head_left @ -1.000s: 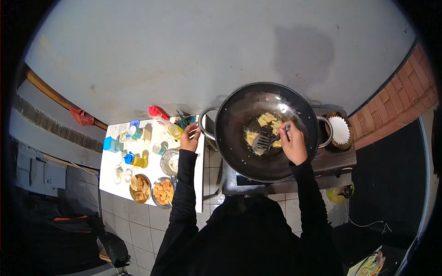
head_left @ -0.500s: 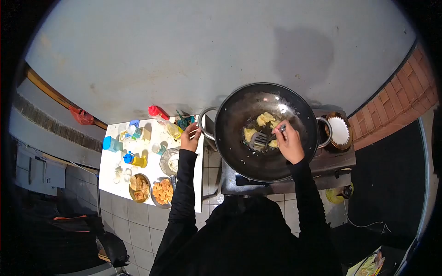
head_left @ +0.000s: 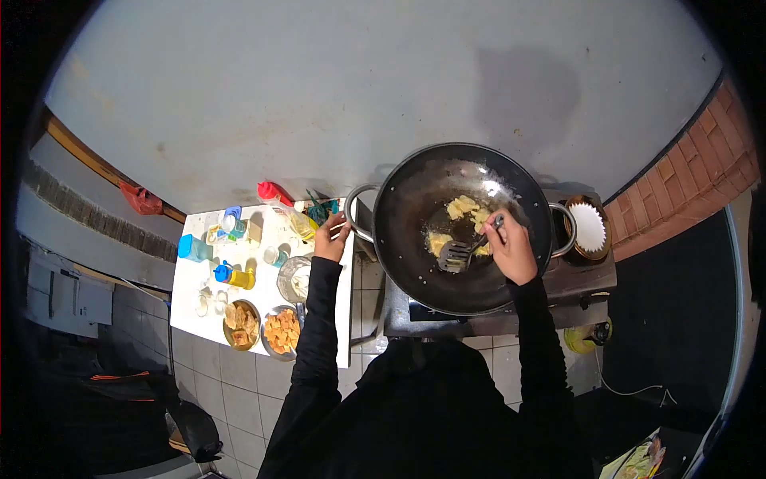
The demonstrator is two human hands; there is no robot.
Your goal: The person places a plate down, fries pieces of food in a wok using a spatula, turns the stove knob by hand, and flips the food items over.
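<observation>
A large black wok [head_left: 431, 283] with two metal loop handles sits on the stove. Inside it lie yellow pieces of food [head_left: 461, 208] in a little oil. My right hand [head_left: 512, 251] is closed on the handle of a slotted spatula [head_left: 455, 256], whose head rests in the wok at the lower side of the food. Beside the wok's left handle [head_left: 351, 214], my left hand [head_left: 331, 237] has its fingers apart and holds nothing; whether a fingertip touches the handle I cannot tell.
On the white table [head_left: 323, 347] at the left stand a red-capped bottle [head_left: 274, 193], a blue-capped yellow bottle [head_left: 234, 276], a bowl of browned pieces [head_left: 242, 326] and a plate of orange cubes [head_left: 282, 331]. A paper-lined basket [head_left: 588, 228] is right of the wok.
Half a second ago the spatula and my right hand shifted slightly left and up; now they are back lower and to the right. My left hand has stayed by the handle.
</observation>
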